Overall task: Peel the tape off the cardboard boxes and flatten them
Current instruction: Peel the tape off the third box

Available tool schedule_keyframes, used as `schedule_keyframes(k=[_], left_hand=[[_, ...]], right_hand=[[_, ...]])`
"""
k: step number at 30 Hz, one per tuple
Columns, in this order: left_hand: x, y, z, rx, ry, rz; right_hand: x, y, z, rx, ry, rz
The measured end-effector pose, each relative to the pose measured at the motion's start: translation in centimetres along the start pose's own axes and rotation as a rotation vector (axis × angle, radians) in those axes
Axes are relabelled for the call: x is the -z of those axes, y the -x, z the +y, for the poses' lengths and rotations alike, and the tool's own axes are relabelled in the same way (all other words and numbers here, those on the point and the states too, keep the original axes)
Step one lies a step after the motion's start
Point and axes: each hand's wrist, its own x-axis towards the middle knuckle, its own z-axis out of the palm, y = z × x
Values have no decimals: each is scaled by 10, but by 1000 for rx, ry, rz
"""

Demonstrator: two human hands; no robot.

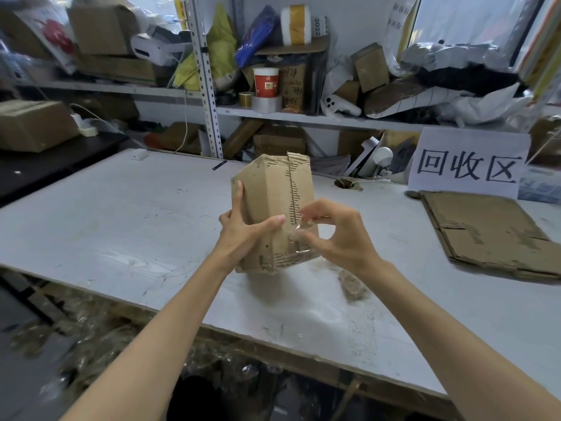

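At far left, a brown carton (33, 126) sat on a dark side table just beyond the left edge of the white worktop (106, 214). A wide stretch of scuffed white surface ran from that edge to the middle. The near edge slanted down toward the right, with crumpled clear film heaped on the floor (91, 335) below it.

At the centre, a person's left hand (239, 235) gripped a small cardboard box (267, 189) stood on end, with the fingers round its left side and the thumb laid across the front face. The box was tilted slightly, well in from every edge of the worktop. Whether its lower end touched the surface could not be told. Torn paper along its centre seam and end edges exposed the corrugation.

Just right of the seam, the right hand (340, 235) pinched a strip of clear tape (299, 235) between thumb and fingertips, and the strip was lifted off the lower front of the box. A wad of crumpled tape (352, 282) lay on the worktop below that wrist.

Farther right and well apart from the box, flattened cardboard (485, 232) lay near the right edge. A white paper sign (467, 165) with three black characters stood behind it. Crowded metal shelves (303, 117) lined the back edge.
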Motion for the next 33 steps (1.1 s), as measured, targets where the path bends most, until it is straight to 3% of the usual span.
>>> schedule_keyframes(k=[3,5,9,13,14,19,22,25,30,33], left_hand=[[3,-2,-2,26,10,-27],[4,-1,-1,36,20,-34],[2,2,3,16,-33,-43],[3,2,4,17,-7,19],[1,3,5,20,-30,15],[-5,3,12,33,-83,5],[-6,3,14,69,-56,24],[-4,3,13,87,-48,7],[-3,3,15,98,-61,-8],[-4,6,14,100,-30,68]], right_hand=[[9,-1,3,-34,-29,-85],[9,-1,4,-11,78,-117],[-1,-3,-1,40,223,-33],[8,-7,0,-158,132,-318],[10,-6,0,-181,127,-322],[9,-2,-4,-181,83,-3],[9,5,-4,-70,40,-73],[10,9,-1,-89,8,-169],[-5,10,4,-46,214,-19],[-6,11,3,61,320,-79]])
